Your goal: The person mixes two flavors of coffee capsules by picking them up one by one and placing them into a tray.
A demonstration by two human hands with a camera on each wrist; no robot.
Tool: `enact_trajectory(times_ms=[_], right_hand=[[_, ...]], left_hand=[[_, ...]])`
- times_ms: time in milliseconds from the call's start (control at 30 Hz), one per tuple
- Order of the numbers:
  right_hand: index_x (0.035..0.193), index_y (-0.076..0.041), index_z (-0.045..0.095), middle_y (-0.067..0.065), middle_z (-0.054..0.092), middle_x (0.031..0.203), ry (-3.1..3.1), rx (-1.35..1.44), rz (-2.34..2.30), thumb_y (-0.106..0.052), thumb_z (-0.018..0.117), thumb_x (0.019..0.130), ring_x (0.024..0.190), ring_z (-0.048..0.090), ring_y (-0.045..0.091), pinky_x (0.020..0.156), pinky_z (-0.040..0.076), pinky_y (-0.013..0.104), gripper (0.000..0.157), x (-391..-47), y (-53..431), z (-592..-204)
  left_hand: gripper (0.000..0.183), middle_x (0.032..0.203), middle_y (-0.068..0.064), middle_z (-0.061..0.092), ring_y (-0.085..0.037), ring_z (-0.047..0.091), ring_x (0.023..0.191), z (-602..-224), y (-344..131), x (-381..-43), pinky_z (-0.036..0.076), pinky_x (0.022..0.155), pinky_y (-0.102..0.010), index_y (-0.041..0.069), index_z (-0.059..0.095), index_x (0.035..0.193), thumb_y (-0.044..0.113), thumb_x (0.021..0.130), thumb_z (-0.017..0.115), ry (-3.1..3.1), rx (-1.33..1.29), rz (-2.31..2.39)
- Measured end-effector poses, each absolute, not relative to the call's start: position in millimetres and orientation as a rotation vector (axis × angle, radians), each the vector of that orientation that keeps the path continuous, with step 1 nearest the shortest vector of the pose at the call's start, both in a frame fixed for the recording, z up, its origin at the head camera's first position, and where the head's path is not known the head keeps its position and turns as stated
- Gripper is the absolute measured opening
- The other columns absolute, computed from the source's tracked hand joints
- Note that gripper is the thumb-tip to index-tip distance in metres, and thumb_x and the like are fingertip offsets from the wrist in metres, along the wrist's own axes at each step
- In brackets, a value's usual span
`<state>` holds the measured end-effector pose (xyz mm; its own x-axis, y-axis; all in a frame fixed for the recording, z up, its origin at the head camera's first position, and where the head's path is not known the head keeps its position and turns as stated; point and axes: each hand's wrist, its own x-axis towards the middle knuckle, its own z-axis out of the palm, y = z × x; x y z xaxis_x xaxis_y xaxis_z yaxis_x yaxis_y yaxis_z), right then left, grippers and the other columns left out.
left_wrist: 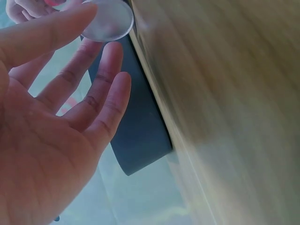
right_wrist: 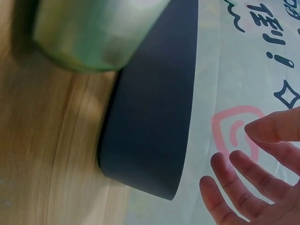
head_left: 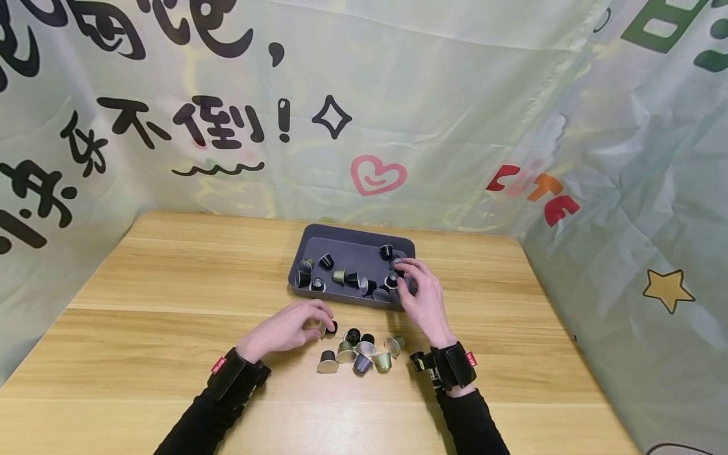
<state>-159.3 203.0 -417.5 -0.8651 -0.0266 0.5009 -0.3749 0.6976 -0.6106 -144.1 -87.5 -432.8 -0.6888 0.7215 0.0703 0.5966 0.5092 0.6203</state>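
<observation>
My left hand [head_left: 292, 325] is at the table in front of the tray, thumb and forefinger pinching a dark coffee capsule [head_left: 331, 328]. In the left wrist view the pale round lid of that capsule [left_wrist: 108, 23] shows at the fingertips, the other fingers loosely spread. My right hand [head_left: 423, 300] hovers over the right end of the dark grey tray [head_left: 355, 249], fingertips close to a dark capsule [head_left: 396, 261]. The right wrist view shows those fingers [right_wrist: 253, 171] apart, holding nothing. Several black and green capsules [head_left: 339, 276] lie scattered in the tray.
A loose group of capsules [head_left: 365, 348], black, green, grey-blue and pale, lies on the wooden table [head_left: 170, 354] between the forearms. A light printed cloth [head_left: 455, 114] hangs behind the table and at its sides. In the right wrist view a green capsule [right_wrist: 89, 37] looms close.
</observation>
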Motion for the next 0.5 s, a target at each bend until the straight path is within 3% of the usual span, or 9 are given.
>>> enact_trajectory(times_ms=[200, 367, 500], right_hand=[[0.113, -0.002, 0.073, 0.013, 0.068, 0.126, -2.452, 0.308, 1.013, 0.000, 0.065, 0.090, 0.093, 0.069, 0.027, 0.077, 0.056, 0.035, 0.025, -158.9, 202.8, -417.3], [0.113, -0.001, 0.073, 0.013, 0.068, 0.125, -2.447, 0.316, 1.017, 0.000, 0.065, 0.090, 0.093, 0.069, 0.026, 0.077, 0.056, 0.036, 0.025, -158.6, 201.9, -416.3], [0.112, -0.002, 0.073, 0.013, 0.068, 0.125, -2.450, 0.323, 1.015, 0.000, 0.065, 0.090, 0.094, 0.069, 0.027, 0.078, 0.056, 0.036, 0.024, -158.8, 201.4, -416.5]], left_hand=[[0.024, 0.128, -0.009, 0.067, -0.029, 0.064, 0.115, -433.0, -89.0, -144.1, 0.053, 0.103, -0.049, 0.010, 0.074, 0.105, -0.003, 0.086, 0.068, 2.551, 1.095, 0.927], [0.025, 0.114, -0.004, 0.071, -0.016, 0.063, 0.092, -435.8, -90.7, -145.5, 0.057, 0.086, -0.032, 0.011, 0.072, 0.102, -0.006, 0.083, 0.068, 2.536, 1.085, 0.954], [0.025, 0.106, 0.000, 0.071, -0.012, 0.059, 0.087, -437.9, -92.3, -146.7, 0.053, 0.079, -0.025, 0.013, 0.071, 0.101, -0.005, 0.083, 0.069, 2.536, 1.058, 0.963]])
